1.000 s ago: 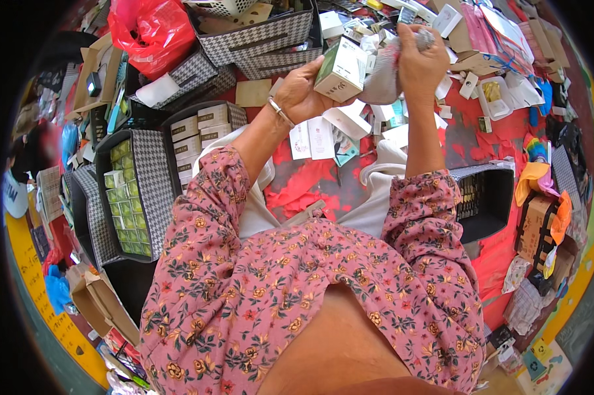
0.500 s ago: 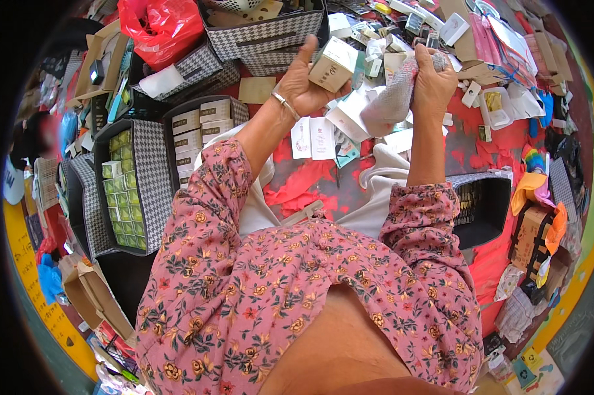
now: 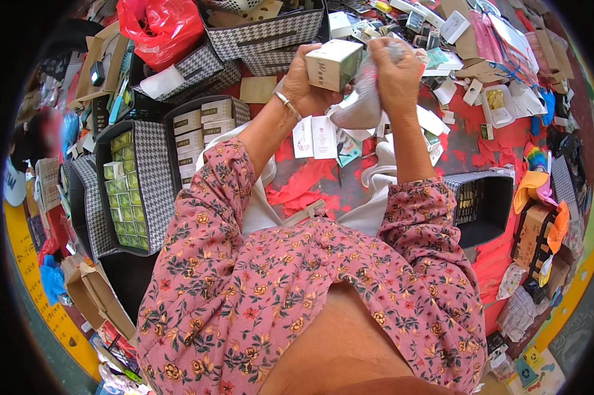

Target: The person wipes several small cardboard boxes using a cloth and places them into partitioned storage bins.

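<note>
My left hand (image 3: 303,89) is closed around a small box (image 3: 333,64) with cream and green sides and holds it up over the cluttered table. A grey cloth (image 3: 361,106) hangs from my right hand (image 3: 400,80), whose fingers are bunched around it. The cloth is right beside the box's green side; whether they touch is hard to make out. Below the hands lie white printed cards (image 3: 313,137) and a teal leaflet (image 3: 348,150).
To the left stand houndstooth bins, one with green boxes (image 3: 127,210), another with cream boxes (image 3: 188,141). A red plastic bag (image 3: 160,29) sits at the far left. A black-lined bin (image 3: 491,210) is at the right. Loose small packages (image 3: 435,59) are heaped at the back.
My right hand has moved left with the cloth, up to the box. In my left hand the box has turned, and its green side now shows.
</note>
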### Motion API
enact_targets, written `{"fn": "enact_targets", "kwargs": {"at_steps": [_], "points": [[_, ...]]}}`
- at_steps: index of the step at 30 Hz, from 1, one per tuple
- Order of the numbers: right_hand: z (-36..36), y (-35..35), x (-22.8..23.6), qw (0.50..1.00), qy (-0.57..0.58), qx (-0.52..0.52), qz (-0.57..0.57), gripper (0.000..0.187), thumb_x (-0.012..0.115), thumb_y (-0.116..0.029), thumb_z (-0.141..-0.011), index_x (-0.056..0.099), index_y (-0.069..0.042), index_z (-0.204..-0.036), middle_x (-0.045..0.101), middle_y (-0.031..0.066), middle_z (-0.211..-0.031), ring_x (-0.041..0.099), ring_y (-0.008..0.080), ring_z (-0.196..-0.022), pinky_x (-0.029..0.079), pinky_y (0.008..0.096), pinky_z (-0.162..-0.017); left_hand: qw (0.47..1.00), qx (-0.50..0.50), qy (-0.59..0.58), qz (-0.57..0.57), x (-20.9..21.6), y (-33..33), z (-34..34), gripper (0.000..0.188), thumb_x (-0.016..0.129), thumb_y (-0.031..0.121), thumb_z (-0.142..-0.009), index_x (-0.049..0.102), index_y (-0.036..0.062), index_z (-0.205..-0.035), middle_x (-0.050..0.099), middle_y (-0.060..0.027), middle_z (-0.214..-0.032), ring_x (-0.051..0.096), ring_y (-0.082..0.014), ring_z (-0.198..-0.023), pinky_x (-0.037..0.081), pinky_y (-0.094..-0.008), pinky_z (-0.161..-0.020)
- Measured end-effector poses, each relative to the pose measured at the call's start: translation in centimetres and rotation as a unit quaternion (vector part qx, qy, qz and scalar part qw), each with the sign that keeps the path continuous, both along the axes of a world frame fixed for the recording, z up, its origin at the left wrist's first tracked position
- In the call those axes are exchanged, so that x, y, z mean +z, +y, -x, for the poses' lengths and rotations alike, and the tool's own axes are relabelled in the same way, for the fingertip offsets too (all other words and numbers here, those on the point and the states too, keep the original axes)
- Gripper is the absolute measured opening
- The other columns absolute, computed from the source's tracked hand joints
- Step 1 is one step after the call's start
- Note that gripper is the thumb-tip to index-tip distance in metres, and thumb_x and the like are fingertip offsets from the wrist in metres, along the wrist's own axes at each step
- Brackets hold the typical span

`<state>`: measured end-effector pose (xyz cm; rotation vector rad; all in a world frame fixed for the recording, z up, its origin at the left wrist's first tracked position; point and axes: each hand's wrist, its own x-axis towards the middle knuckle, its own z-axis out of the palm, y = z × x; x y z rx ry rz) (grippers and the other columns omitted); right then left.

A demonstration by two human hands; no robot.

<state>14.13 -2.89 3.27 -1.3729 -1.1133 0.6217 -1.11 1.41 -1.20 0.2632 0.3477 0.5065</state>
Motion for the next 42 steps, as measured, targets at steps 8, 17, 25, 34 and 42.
{"fn": "enact_targets", "kwargs": {"at_steps": [8, 17, 25, 34, 42], "points": [[1.8, -0.5, 2.1, 0.96, -0.214, -0.036, -0.176, 0.011, 0.063, -0.015, -0.076, 0.058, -0.006, -0.079, 0.057, 0.0093, -0.067, 0.056, 0.0212, -0.058, 0.043, 0.0309, -0.055, 0.999, -0.011, -0.01, 0.029, -0.5, -0.8, -0.7, 0.052, 0.045, 0.048, -0.077, 0.053, 0.011, -0.113, 0.056, -0.0049, -0.113, 0.054, -0.0213, -0.102, 0.038, -0.0442, -0.092], [-2.6, 0.8, -0.5, 0.921, -0.344, -0.181, -0.012, 0.021, 0.059, -0.022, -0.081, 0.06, 0.0, -0.081, 0.062, 0.0113, -0.072, 0.058, 0.0222, -0.063, 0.044, 0.0337, -0.055, 0.993, -0.044, -0.1, -0.051, 1.1, -2.0, 1.1, 0.057, 0.048, 0.048, -0.074, 0.052, 0.0046, -0.11, 0.06, -0.02, -0.093, 0.06, -0.0364, -0.083, 0.047, -0.0463, -0.076], [1.3, 0.6, -1.5, 0.982, -0.187, 0.008, 0.011, 0.022, 0.057, -0.021, -0.085, 0.057, 0.0, -0.08, 0.054, 0.0012, -0.065, 0.046, 0.0088, -0.057, 0.038, 0.0234, -0.052, 0.97, 0.189, -0.096, -0.122, 3.7, 0.3, 10.0, 0.054, 0.054, 0.043, -0.077, 0.048, 0.0049, -0.114, 0.057, -0.0169, -0.102, 0.057, -0.0314, -0.092, 0.047, -0.0458, -0.078], [1.9, 1.2, -4.1, 0.984, -0.129, 0.065, 0.102, 0.03, 0.06, -0.026, -0.082, 0.058, 0.004, -0.082, 0.056, 0.0056, -0.071, 0.048, 0.0124, -0.063, 0.04, 0.026, -0.058, 0.803, 0.509, 0.245, -0.19, 5.1, -7.5, 33.2, 0.061, 0.074, 0.013, -0.066, 0.04, 0.0038, -0.116, 0.052, -0.0159, -0.108, 0.056, -0.0243, -0.095, 0.052, -0.0421, -0.072], [2.7, 0.7, -6.1, 0.969, -0.175, 0.095, 0.15, 0.029, 0.059, -0.024, -0.082, 0.057, 0.005, -0.083, 0.057, 0.0078, -0.073, 0.05, 0.0157, -0.066, 0.041, 0.0282, -0.063, 0.384, 0.423, 0.791, -0.22, -3.9, -8.3, 48.5, 0.084, 0.082, 0.027, -0.051, 0.036, -0.0043, -0.115, 0.049, -0.02, -0.107, 0.053, -0.0276, -0.097, 0.047, -0.0379, -0.079]]}}
